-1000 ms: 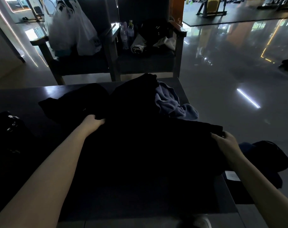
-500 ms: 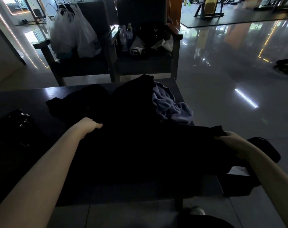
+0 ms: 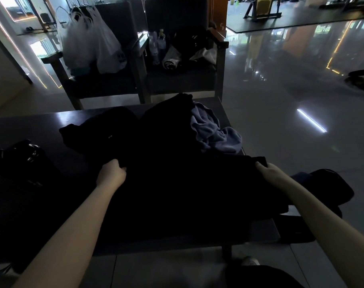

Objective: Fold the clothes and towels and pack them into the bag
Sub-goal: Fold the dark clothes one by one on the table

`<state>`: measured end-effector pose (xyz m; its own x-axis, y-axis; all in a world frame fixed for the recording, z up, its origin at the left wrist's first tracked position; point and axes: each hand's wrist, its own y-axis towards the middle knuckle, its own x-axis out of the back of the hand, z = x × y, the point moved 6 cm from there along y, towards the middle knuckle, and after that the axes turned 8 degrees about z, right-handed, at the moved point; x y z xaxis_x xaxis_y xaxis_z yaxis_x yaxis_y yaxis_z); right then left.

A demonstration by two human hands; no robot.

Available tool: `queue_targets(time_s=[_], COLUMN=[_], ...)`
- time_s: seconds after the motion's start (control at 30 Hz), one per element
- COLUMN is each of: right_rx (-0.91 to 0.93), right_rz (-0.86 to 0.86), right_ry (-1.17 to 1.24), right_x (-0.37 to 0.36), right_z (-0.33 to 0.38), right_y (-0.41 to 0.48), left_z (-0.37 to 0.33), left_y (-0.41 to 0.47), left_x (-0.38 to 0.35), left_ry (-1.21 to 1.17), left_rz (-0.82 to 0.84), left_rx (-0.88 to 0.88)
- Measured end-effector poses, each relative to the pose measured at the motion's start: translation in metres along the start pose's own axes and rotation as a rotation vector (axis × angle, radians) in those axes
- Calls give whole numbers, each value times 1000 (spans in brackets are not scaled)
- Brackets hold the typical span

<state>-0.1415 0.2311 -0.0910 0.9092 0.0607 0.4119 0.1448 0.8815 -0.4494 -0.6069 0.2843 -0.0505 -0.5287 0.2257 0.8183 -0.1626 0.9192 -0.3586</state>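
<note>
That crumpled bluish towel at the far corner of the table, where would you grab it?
I'd pinch a raised fold on top of the towel, coming from above on its right: it lies bunched, and the black clothes crowd its left edge.

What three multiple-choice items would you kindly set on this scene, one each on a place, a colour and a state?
1. Where does the crumpled towel lie? A. at the far right corner of the table; B. on the floor; C. in a white bag.
2. What colour is that towel? A. red; B. pale blue; C. green.
3. What are the left grip and right grip doing? A. hanging idle; B. lifting bottles; C. holding the black garment by its edges.
Answers: 1 A, it sits by the table's far right edge; 2 B, its folds show pale blue; 3 C, both curl on the dark cloth.
</note>
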Motion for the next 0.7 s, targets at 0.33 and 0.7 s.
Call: queue_targets(time_s=[0.33, 0.7], right_rx=[48, 188], right_rz=[-364, -106], right_ry=[-488, -875], right_x=[-5, -69], right_z=[16, 10], right_y=[-30, -57], left_z=[-33, -5], left_y=[-45, -77], left_x=[-15, -94], left_ry=[277, 364], left_rz=[-282, -18], left_rx=[-158, -211])
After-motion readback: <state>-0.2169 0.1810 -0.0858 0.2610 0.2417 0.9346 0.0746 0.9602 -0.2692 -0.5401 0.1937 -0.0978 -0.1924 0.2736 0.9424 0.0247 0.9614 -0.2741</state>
